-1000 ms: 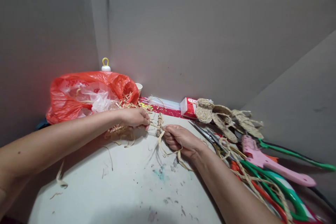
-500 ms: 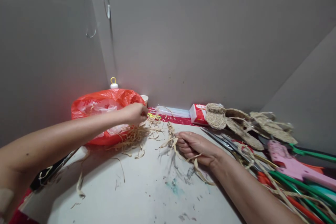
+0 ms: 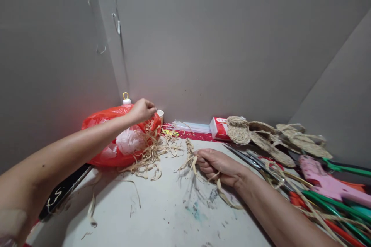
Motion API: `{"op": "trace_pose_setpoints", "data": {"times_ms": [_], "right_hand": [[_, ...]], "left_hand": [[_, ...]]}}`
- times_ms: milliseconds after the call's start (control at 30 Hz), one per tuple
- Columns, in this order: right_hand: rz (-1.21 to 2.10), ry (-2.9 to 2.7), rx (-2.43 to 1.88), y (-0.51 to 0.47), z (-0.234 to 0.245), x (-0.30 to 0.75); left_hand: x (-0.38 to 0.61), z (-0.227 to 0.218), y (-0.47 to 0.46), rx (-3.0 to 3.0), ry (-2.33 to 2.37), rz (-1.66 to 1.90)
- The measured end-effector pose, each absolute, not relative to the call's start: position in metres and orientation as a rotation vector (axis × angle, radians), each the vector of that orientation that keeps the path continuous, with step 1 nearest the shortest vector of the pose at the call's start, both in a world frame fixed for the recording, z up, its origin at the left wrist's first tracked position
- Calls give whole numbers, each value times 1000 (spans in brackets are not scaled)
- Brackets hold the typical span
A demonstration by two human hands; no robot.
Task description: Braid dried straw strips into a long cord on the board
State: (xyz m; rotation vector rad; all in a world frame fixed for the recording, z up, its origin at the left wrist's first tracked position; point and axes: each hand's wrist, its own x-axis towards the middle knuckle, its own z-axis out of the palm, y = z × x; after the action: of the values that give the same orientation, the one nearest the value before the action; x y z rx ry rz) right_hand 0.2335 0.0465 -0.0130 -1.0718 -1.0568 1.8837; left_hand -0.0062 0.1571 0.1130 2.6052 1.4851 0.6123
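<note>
My right hand (image 3: 216,165) is closed around a short braid of straw (image 3: 189,149), whose plaited end sticks up past the fingers while loose tails hang below the fist. My left hand (image 3: 142,110) is raised over the right rim of a red plastic bag (image 3: 100,123), fingers pinched together; whatever is between them is too small to make out. A tangle of pale straw strips (image 3: 149,156) spills from the bag onto the white tabletop (image 3: 139,220). White plastic (image 3: 131,141) shows inside the bag.
On the right lie woven straw sandals (image 3: 272,146), scissors (image 3: 249,158), a pink glue gun (image 3: 321,177) and green-handled tools (image 3: 333,204). A red-and-white tissue pack (image 3: 219,128) stands by the grey wall (image 3: 217,46). A paper cup (image 3: 160,115) sits behind the bag.
My left hand has risen up and slightly left, away from the straw pile to above the bag's rim. My right hand keeps its hold on the braid. The view has tilted up slightly.
</note>
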Motion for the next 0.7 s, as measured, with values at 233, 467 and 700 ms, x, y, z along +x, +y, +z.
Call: {"op": "trace_pose_setpoints", "data": {"times_ms": [233,467,700], "right_hand": [[1895,-1111,-1085,47,-13,233],[1871,-1131,-1092,45,-10,233],[1863,-1149,-1076,46,-12,233]], "left_hand": [[-18,91,133,2641,1218,318],[-16,74,143,2505,1196,461],[-41,128,179,2420,1315,924]]}}
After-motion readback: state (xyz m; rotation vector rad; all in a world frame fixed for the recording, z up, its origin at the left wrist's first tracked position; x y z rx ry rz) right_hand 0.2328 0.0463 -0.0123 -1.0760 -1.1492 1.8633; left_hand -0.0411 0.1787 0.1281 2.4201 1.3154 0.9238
